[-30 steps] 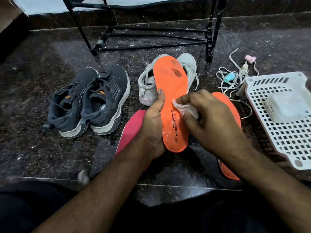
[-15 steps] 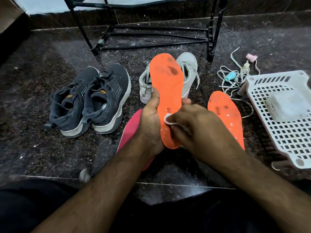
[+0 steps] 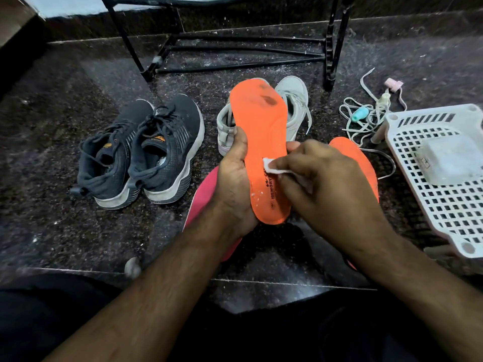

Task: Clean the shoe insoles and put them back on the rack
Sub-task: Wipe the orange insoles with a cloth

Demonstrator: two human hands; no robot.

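Note:
My left hand (image 3: 234, 178) grips an orange insole (image 3: 258, 126) by its heel half and holds it up, toe pointing away. Dark smudges mark its toe end. My right hand (image 3: 321, 186) pinches a small white wipe (image 3: 271, 167) and presses it on the insole's middle, just above the black print. A second orange insole (image 3: 358, 163) lies on the floor behind my right hand, partly hidden. A pink insole (image 3: 202, 197) lies under my left wrist. The black metal shoe rack (image 3: 235, 48) stands at the back with bare lower bars.
A pair of dark grey sneakers (image 3: 146, 150) sits at left, and light grey sneakers (image 3: 292, 108) sit behind the held insole. Loose laces and small caps (image 3: 366, 116) lie at right. A white plastic basket (image 3: 444, 184) holds a clear box. The floor is dark speckled stone.
My right hand slid the wipe back and forth along the insole, down toward the heel and then up to its middle. The left hand kept its grip and shifted the insole a little.

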